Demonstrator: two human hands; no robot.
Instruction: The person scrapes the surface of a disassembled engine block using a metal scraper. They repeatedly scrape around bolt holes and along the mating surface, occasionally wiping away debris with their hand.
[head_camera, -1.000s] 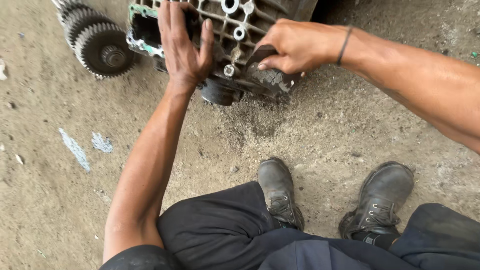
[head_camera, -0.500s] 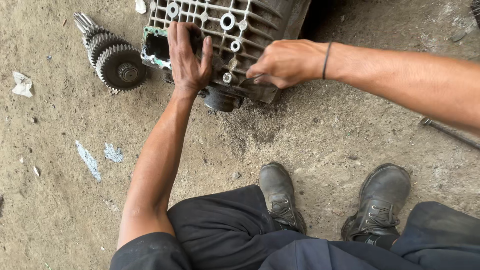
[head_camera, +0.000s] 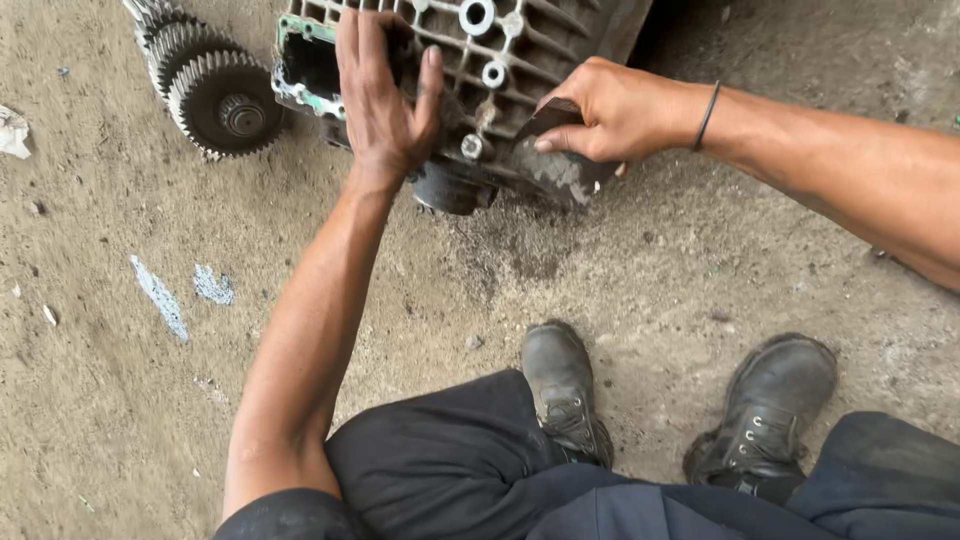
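The ribbed metal casing lay on the dirt ground at the top edge of my view. I saw the left hand spread flat on it, fingers reaching over an open hole, gripping nothing. The right hand pinched a dark flat piece, perhaps a scraper, against the casing's lower corner. A gear cluster lay just left.

The metal case lies on the ground, far in front of the person's two boots. The gear shaft lies just left of the case. The left hand rests on top of the case. The right hand is on the case's near right corner.
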